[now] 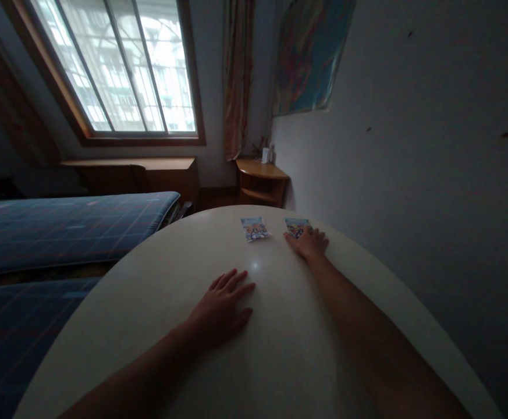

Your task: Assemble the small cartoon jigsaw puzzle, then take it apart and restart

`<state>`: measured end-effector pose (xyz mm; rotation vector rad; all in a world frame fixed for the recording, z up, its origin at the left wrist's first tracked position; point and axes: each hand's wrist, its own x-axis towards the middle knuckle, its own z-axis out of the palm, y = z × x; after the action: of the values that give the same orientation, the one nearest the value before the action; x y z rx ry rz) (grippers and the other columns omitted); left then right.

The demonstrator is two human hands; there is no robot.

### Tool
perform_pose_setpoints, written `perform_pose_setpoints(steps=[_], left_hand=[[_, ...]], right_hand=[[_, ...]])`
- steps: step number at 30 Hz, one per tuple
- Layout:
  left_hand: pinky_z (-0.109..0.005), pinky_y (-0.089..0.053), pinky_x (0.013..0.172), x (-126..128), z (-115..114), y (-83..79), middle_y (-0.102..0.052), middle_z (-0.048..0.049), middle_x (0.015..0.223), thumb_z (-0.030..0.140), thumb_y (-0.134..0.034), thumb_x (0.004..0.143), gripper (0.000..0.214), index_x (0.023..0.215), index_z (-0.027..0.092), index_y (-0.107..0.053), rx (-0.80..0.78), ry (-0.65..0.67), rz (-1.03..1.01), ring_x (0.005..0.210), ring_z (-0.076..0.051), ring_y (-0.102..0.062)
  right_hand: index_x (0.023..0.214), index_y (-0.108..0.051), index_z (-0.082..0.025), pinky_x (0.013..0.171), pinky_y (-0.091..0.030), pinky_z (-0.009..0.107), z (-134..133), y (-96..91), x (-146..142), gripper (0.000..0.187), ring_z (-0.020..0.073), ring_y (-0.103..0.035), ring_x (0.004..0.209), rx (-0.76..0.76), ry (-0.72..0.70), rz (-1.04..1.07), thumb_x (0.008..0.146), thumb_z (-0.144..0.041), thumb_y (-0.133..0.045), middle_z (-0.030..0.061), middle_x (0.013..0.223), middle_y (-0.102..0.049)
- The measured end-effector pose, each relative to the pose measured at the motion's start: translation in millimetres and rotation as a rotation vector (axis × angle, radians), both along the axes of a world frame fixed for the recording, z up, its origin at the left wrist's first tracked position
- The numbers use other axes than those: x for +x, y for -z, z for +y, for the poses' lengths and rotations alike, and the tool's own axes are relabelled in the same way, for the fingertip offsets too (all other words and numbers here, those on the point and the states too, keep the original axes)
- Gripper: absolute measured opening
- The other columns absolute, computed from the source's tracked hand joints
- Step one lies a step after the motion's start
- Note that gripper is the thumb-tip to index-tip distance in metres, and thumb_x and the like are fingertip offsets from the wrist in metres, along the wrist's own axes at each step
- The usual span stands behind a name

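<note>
Right hand (309, 244) stretched to the far side of the table (162, 279), palm down, its fingers (298, 234) spread and lying on the near edge of the picture card (294, 223); nothing clamped, card flat on the top. Second card (255, 228) just beside it to the left, apart from it, not touched. Left hand (224, 307) flat on the table nearer the body, fingers (237, 280) loosely apart, holding nothing, well apart from both cards.

Step in hand, as I read it: working the picture card under the right fingertips. A flat card on a smooth glossy top gives no edge to pinch. Best bet is probably light downward pressure and a slide toward the body or out over a rim, then thumb under. Too much pressure could bend it; too little and the tips skid off. Left hand as a brace looks sensible on a reach this long.

Edges and room: the card lies close to the far curved rim, so any push away risks sending it off. The wall (432, 151) sits just past the rim on the right, little room there. Plenty of open top between the hands and toward the body. Bed (61, 227) off to the left, corner shelf (262, 173) behind the far rim. Light is dim, card print not readable
</note>
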<state>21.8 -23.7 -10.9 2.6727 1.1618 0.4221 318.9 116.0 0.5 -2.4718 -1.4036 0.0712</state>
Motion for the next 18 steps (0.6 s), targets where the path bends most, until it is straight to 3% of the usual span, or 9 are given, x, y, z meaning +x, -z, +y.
perform_pose_setpoints(steps=[5, 9, 11, 14, 18], left_hand=[[-0.053, -0.029, 0.115, 1, 2, 2.6, -0.037, -0.0058, 0.155, 0.035, -0.057, 0.09, 0.052, 0.141, 0.028, -0.047, 0.009, -0.006, -0.019, 0.143, -0.031, -0.03], [-0.051, -0.028, 0.116, 1, 3, 2.1, -0.04, -0.0069, 0.153, 0.038, -0.057, 0.09, 0.059, 0.145, 0.023, -0.041, -0.009, -0.009, -0.04, 0.143, -0.03, -0.03], [-0.051, -0.028, 0.116, 2, 1, -0.8, -0.038, -0.0087, 0.154, 0.043, -0.059, 0.088, 0.066, 0.147, 0.021, -0.037, -0.025, -0.009, -0.059, 0.143, -0.03, -0.029], [-0.05, -0.027, 0.117, 2, -3, -5.2, -0.032, -0.0122, 0.156, 0.053, -0.066, 0.081, 0.086, 0.15, 0.019, -0.029, -0.058, 0.039, -0.068, 0.144, -0.032, -0.027], [-0.052, -0.026, 0.117, 0, -7, -4.8, -0.035, -0.0141, 0.154, 0.058, -0.074, 0.072, 0.101, 0.152, 0.021, -0.025, -0.093, 0.118, -0.045, 0.145, -0.035, -0.026]], right_hand=[[0.15, -0.032, -0.014, 0.116, -0.015, 0.051, -34, 4.2, -1, 0.075, 0.0359, -0.023, 0.144, -0.063, -0.256, -0.036, 0.091, -0.06, -0.037, 0.0186, 0.156, -0.028], [0.152, -0.03, -0.018, 0.119, -0.012, 0.046, -95, -1.3, 0, 0.072, 0.0305, -0.018, 0.147, -0.144, -0.504, -0.042, 0.091, -0.055, -0.042, 0.013, 0.16, -0.024], [0.149, -0.035, -0.026, 0.119, -0.013, 0.044, -130, -8.1, -1, 0.071, 0.0274, -0.018, 0.148, -0.2, -0.66, -0.02, 0.085, -0.053, -0.052, 0.0063, 0.16, -0.025], [0.149, -0.035, -0.024, 0.119, -0.012, 0.051, -171, -22.3, -9, 0.079, 0.0328, -0.012, 0.149, -0.262, -1.01, 0.074, 0.079, -0.047, -0.063, 0.0084, 0.161, -0.021], [0.15, -0.033, -0.017, 0.12, -0.014, 0.05, -188, -36.7, -29, 0.092, 0.034, -0.012, 0.148, -0.31, -1.215, 0.205, 0.07, -0.038, -0.073, 0.0111, 0.159, -0.027]])
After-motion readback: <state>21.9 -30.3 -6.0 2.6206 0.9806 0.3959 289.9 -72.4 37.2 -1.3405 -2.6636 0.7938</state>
